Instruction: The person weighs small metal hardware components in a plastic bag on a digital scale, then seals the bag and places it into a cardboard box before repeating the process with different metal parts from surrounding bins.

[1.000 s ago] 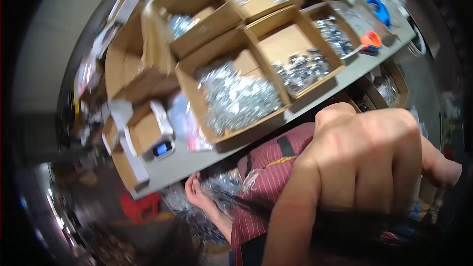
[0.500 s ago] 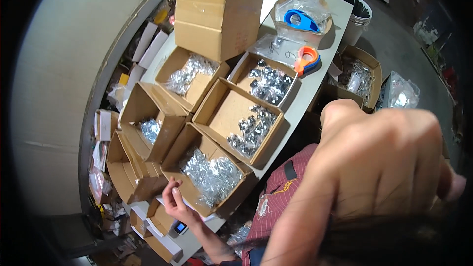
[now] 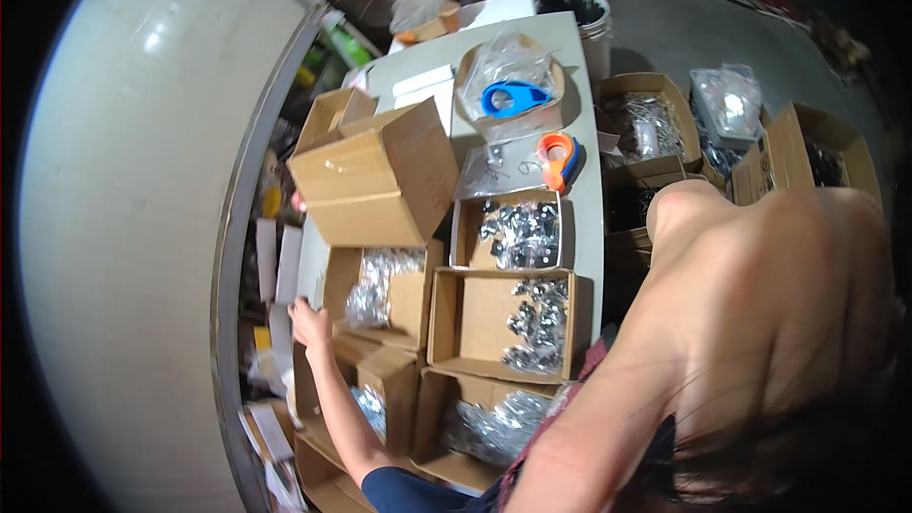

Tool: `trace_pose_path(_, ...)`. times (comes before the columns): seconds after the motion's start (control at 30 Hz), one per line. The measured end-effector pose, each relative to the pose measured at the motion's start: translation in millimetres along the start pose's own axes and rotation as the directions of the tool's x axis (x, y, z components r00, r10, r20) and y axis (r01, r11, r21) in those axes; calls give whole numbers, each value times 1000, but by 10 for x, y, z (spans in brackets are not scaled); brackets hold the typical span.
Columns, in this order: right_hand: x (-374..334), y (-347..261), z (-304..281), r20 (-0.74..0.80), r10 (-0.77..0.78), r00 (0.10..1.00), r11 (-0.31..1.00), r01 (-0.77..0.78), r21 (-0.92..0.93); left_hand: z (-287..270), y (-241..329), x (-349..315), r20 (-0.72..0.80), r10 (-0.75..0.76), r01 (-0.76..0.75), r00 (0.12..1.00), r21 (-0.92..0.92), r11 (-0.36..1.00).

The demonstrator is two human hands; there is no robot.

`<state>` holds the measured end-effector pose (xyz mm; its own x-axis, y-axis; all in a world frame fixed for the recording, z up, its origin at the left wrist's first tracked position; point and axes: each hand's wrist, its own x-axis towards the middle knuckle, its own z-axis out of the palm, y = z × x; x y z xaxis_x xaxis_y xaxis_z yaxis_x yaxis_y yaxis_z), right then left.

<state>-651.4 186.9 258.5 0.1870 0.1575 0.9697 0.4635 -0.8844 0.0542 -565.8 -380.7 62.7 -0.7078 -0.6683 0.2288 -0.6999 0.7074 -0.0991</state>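
My left hand [image 3: 312, 325] reaches out at the end of a stretched arm, just left of a cardboard box [image 3: 426, 309] with small clear bags [image 3: 375, 290] in it. Its fingers are partly bent and somewhat apart, with nothing visible in them; whether they touch the box's rim I cannot tell. Large and close, my right hand [image 3: 774, 294] fills the lower right, back and knuckles showing. Its fingers are bent out of sight, so any grip stays hidden. Beside it lie a box of bagged black parts [image 3: 539, 323] and a box of long clear bags [image 3: 499, 423].
Farther off on the grey table [image 3: 594, 114] stand a tilted carton [image 3: 370, 176], a blue tape dispenser [image 3: 513, 98], an orange tape dispenser [image 3: 556, 157] and a smaller box of black parts [image 3: 518, 233]. A white bucket [image 3: 596, 28] and several filled boxes stand right of the table.
The view has turned, so the table now runs more upright. My left hand has moved from beside the long clear bags to farther up along the boxes' left side. My right hand stays close at the lower right.
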Motion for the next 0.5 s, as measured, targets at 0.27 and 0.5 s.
trace_pose_path(0.27,-142,237,-186,46,136,990,986,-131,-107,716,39,765,203,-110,115,973,-14,993)
trace_pose_path(0.5,0,195,-217,123,124,985,992,-124,-14,672,-389,666,-150,-18,16,989,-15,1000)
